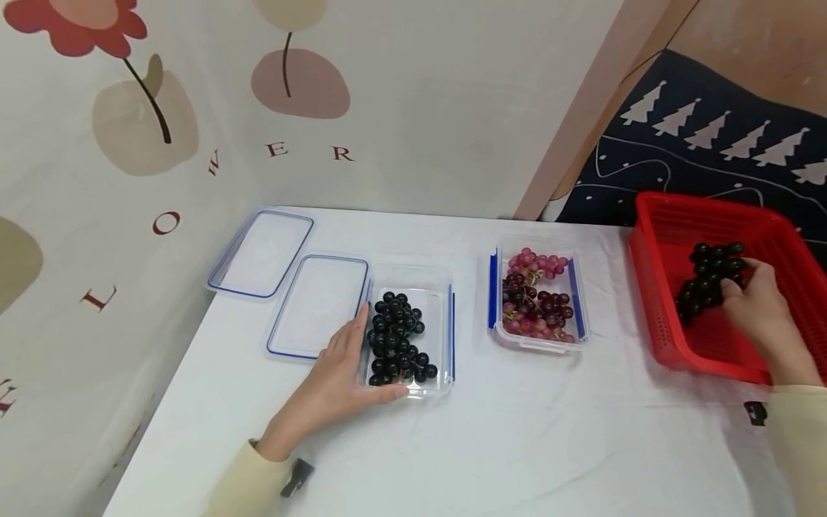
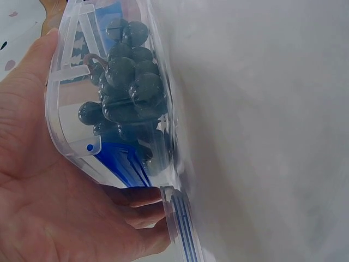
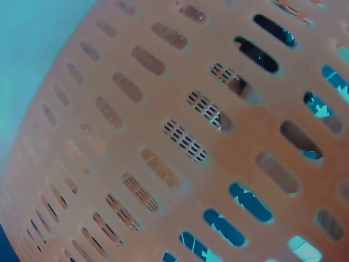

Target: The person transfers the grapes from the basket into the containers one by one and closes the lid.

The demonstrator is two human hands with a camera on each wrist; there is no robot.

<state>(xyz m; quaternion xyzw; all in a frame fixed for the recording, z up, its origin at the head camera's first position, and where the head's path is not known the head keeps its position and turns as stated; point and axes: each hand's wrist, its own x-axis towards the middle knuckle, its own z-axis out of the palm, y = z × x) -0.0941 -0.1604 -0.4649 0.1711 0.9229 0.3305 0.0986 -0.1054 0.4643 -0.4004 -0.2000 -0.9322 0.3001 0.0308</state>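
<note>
My left hand (image 1: 339,373) holds the near left corner of a clear plastic food container (image 1: 439,316), its thumb along the front wall and fingers down the left side. Inside that container lies a bunch of black grapes (image 1: 394,334), also seen through the wall in the left wrist view. Over at the right, my right hand (image 1: 759,301) reaches into a red plastic basket (image 1: 662,316) and grips another bunch of black grapes (image 1: 707,276). The right wrist view is filled by the slotted basket wall (image 3: 125,142), which hides the hand there.
A second clear container (image 1: 575,287) with pink and dark red grapes (image 1: 536,301) stands between the first one and the basket. Two blue-edged lids, a near lid (image 1: 319,301) and a far lid (image 1: 265,248), lie at the left on the white table (image 1: 517,438).
</note>
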